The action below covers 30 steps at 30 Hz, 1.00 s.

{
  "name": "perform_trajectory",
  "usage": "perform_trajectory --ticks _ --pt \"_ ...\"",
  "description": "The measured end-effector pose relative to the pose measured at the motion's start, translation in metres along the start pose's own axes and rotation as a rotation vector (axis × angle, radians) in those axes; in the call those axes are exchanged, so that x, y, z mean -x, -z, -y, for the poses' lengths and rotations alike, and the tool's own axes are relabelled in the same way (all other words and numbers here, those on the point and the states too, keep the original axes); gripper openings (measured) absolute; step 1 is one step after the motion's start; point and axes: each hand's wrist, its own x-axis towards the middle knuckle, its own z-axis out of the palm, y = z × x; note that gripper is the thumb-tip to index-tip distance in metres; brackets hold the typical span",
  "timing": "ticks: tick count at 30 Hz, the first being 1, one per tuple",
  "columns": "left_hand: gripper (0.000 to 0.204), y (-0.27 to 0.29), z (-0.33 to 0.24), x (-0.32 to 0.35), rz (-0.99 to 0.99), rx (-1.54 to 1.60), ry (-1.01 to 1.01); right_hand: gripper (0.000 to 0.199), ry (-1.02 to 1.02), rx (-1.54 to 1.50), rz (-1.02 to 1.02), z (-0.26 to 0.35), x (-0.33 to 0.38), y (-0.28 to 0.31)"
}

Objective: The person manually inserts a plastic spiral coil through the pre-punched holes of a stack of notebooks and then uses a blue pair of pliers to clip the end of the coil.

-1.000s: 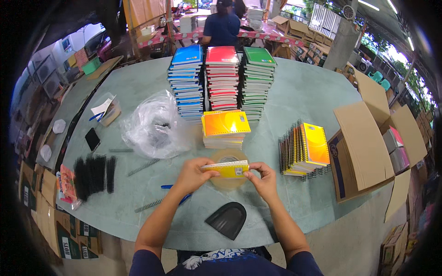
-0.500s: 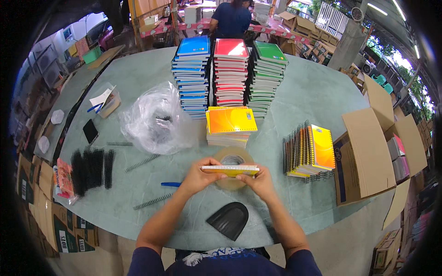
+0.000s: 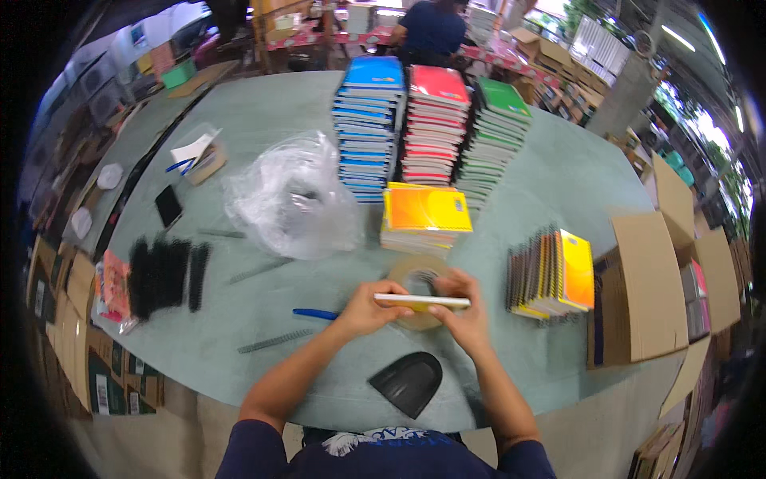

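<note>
Basically, one thin yellow-covered paper notebook (image 3: pixel 423 302) is up in both hands, just above the big translucent tan tape roll (image 3: pixel 421 262) on the grey-green counter (image 3: pixel 574 188), pale page edge uppermost. L hand (image 3: pixel 373 307): grip clamped on the notebook's left end, thumb on the near side. R hand (image 3: pixel 465 315): grip closed on the right end, thumb likewise near side, other fingers blurred. No coil that I can make out on this one.

Progress, est.: right of the roll, a bundle of yellow-orange notebooks w/ dark spiral coils (image 3: pixel 550 275) looks done; count n/a, too tightly packed. Just beyond the roll, a short stack of yellow-orange notebooks (image 3: pixel 427 215) shows no coils, so prob. left to do, incl. the one in hand. Well left of the roll, a dense pile of black spiral coils (image 3: pixel 163 275) lies unused, plus a loose dark coil (image 3: pixel 275 341) nearer the body.

Misc.: blue pen (image 3: pixel 315 314) left of the roll; black rounded flat piece (image 3: pixel 407 383) on the roll's near side; tall blue (image 3: pixel 369 136), red (image 3: pixel 435 128) and green notebook stacks (image 3: pixel 495 140) farther beyond it; open brown cardboard box (image 3: pixel 650 295) far right of it.
</note>
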Motion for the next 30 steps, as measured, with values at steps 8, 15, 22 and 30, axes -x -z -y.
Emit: perform_trajectory --ticks 8,15,22,30 --pt "0.026 0.026 -0.026 0.009 0.071 -0.554 -0.327 0.027 0.452 0.809 0.197 0.045 -0.001 -0.028" --pt "0.030 0.161 -0.005 0.066 -0.640 -1.016 0.270 0.017 0.528 0.924 0.091 0.055 -0.020 -0.027" --pt "0.023 0.133 -0.006 0.085 -0.492 -1.012 0.035 0.017 0.254 0.908 0.157 0.042 -0.030 -0.018" --pt "0.023 0.092 -0.048 0.069 -0.090 0.121 0.065 0.019 0.333 0.843 0.265 0.043 -0.031 -0.022"
